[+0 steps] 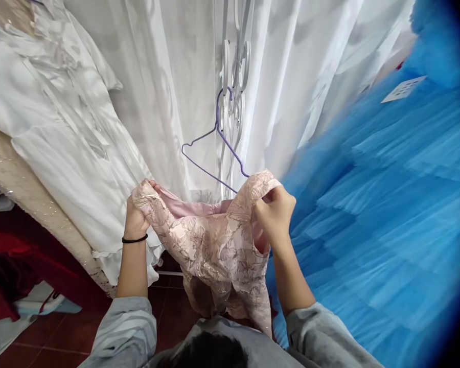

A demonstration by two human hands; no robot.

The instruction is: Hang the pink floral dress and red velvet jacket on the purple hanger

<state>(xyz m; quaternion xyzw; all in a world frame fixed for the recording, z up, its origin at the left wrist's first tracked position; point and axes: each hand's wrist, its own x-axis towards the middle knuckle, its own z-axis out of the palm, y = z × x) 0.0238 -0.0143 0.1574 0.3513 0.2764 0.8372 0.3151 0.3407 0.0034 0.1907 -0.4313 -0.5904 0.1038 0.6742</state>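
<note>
A pink brocade dress with a gold floral pattern hangs between my two hands, its neckline held wide. My left hand is closed on one shoulder of it, the fingertips partly behind the cloth. At the other shoulder, my right hand grips the fabric beside the armhole. Just beyond the dress, a purple wire hanger hangs by its hook from a white metal rack. The hanger's right end passes out of sight behind the dress's right shoulder; I cannot tell whether they touch.
White garments hang on the left beside a beige glittery fabric. A large blue ruffled tulle gown fills the right side. White curtains form the backdrop. Dark red tiles cover the floor, with dark red cloth at lower left.
</note>
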